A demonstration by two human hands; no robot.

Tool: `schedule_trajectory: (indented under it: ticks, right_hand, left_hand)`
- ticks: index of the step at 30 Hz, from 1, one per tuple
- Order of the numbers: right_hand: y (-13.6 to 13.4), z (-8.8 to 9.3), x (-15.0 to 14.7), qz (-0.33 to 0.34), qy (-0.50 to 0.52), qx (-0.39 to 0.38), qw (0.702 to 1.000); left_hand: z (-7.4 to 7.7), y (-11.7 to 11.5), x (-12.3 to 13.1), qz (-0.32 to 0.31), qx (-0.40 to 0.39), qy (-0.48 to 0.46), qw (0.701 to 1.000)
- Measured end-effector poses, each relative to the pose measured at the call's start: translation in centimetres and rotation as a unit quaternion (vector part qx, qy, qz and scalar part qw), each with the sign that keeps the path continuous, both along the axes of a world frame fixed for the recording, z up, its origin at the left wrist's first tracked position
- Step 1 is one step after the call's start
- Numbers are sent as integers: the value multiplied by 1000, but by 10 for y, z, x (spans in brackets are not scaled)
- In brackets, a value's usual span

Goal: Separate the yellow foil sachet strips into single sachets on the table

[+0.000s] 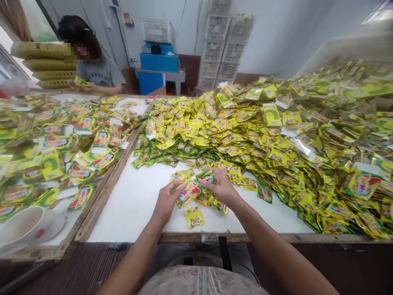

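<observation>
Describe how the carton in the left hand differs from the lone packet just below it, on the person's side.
Size: the carton looks larger than the packet.
Pose: the carton is held in the left hand; the packet lies on the white tabletop, untouched.
Print: the carton shows large lettering; the packet's markings look smaller.
Both have yellow on them.

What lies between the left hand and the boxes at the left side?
In the head view, a wooden strip and white tabletop separate the left hand from those boxes.
</observation>
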State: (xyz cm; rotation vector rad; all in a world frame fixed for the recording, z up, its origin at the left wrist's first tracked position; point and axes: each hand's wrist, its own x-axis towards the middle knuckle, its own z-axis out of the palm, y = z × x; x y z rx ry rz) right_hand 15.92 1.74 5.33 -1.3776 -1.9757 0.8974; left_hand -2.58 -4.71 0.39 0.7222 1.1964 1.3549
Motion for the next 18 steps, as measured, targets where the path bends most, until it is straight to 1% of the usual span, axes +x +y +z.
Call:
schedule_trajectory:
  ticks: [1, 3, 6, 9, 12, 13, 16, 18]
  right_hand:
    - [-1, 0, -1, 0, -7, -3, 1000]
    - [-2, -2, 0, -8, -22, -40, 999]
    - [-2, -6, 2, -16, -30, -82, 996]
    - [-3, -9, 2, -10, -41, -66, 997]
    - [-3, -12, 2, 35, -36, -62, 997]
    - [-3, -12, 2, 33, -28, -53, 998]
    - [-5, -14, 0, -22, -11, 0, 1000]
    - [-7, -14, -4, -29, -7, 17, 999]
  left_hand:
    - [-1, 0, 0, -1, -3, -14, 1000]
    - [-4, -1, 0, 3, -7, -40, 999]
    - [-8, -3, 0, 6, 5, -51, 999]
    - [-8, -4, 1, 6, 5, -52, 999]
    - [-4, -3, 1, 10, -17, -73, 997]
    - [-2, -3, 2, 13, -24, -84, 996]
    - [3, -1, 5, 19, -26, -118, 993]
    - [5, 0, 8, 22, -20, -142, 989]
